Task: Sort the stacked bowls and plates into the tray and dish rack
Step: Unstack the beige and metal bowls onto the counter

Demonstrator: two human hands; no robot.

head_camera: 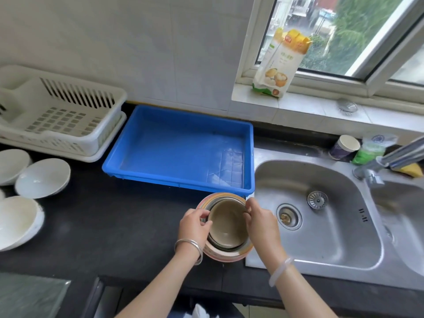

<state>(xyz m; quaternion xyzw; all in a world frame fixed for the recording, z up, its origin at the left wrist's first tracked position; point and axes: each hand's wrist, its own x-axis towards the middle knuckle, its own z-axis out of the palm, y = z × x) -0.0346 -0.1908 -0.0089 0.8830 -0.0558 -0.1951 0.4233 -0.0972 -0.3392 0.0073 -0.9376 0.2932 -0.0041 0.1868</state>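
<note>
A stack of nested bowls and plates stands on the dark counter beside the sink, just in front of the blue tray, which is bare inside. The top bowl is tan inside, with metal rims and pinkish plates under it. My left hand grips the top bowl's left rim. My right hand pinches its right rim. The white dish rack sits at the back left, with nothing in it.
Three white bowls lie on the counter at the left. A steel sink with a faucet is on the right. A paper cup and a sponge stand behind the sink. A flour bag leans on the windowsill.
</note>
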